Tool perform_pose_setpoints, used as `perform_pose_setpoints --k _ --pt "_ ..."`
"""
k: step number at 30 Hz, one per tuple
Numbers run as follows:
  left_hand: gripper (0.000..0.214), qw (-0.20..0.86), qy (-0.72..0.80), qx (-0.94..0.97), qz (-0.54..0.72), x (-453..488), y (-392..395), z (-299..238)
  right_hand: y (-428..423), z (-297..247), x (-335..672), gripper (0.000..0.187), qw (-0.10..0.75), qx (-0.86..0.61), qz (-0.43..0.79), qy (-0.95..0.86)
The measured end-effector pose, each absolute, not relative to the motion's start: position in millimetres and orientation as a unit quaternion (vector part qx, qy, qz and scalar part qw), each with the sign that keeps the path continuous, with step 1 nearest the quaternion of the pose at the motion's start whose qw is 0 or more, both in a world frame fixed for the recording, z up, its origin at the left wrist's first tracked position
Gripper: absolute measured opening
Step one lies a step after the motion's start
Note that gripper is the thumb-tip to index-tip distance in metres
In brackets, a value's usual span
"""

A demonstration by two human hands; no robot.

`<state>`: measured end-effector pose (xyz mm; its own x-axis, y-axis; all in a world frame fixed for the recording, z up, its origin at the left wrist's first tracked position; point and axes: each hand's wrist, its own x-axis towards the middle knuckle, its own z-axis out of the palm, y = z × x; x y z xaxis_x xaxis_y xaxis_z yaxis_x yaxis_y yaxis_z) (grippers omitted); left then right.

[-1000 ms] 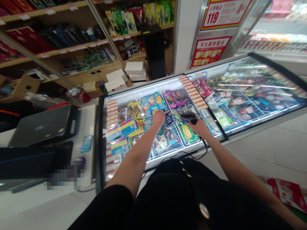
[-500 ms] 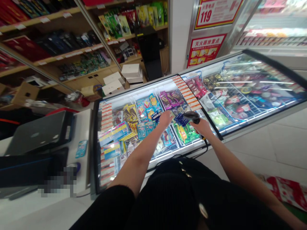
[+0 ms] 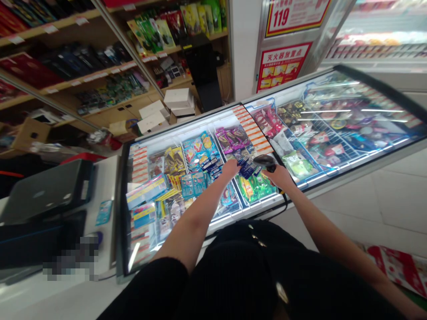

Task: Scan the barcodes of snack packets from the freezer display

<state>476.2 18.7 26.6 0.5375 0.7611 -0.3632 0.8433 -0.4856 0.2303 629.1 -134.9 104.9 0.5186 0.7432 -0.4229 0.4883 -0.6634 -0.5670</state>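
A black handheld barcode scanner (image 3: 265, 161) is in my right hand (image 3: 279, 177), its head over the freezer. My right fingers are wrapped round its handle. Beside it my left hand (image 3: 231, 169) reaches into the freezer, its fingers closed on a dark blue ice cream packet (image 3: 246, 170); the fingertips are partly hidden. More dark blue packets (image 3: 211, 165) lie to the left of that hand. Green packets (image 3: 258, 189) sit below the scanner, and purple packets (image 3: 233, 138) lie behind it. Light blue packets (image 3: 193, 184) and yellow packets (image 3: 174, 161) fill the left baskets.
The chest freezer (image 3: 200, 119) has wire dividers and a glass lid over its right half. At left stands a counter (image 3: 110, 186) with a closed laptop (image 3: 46, 191). White boxes (image 3: 180, 98) and stocked shelves (image 3: 110, 73) are behind. A black cable hangs near the front edge.
My view has shifted slightly. My left hand has drawn closer to the scanner and the dark blue packets on the right; more dark blue packets show to its left. The scanner stays in my right hand.
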Motion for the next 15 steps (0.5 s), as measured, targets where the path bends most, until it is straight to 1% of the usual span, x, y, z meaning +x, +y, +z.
perform_pose_setpoints --k 5,15 --pt "0.027 0.166 0.47 0.862 -0.097 484 17 26 -132 103 635 0.027 0.195 -0.847 0.331 -0.367" --pt "0.027 0.115 0.43 0.895 -0.021 479 13 37 -124 101 635 0.028 0.173 -0.849 0.316 -0.386"
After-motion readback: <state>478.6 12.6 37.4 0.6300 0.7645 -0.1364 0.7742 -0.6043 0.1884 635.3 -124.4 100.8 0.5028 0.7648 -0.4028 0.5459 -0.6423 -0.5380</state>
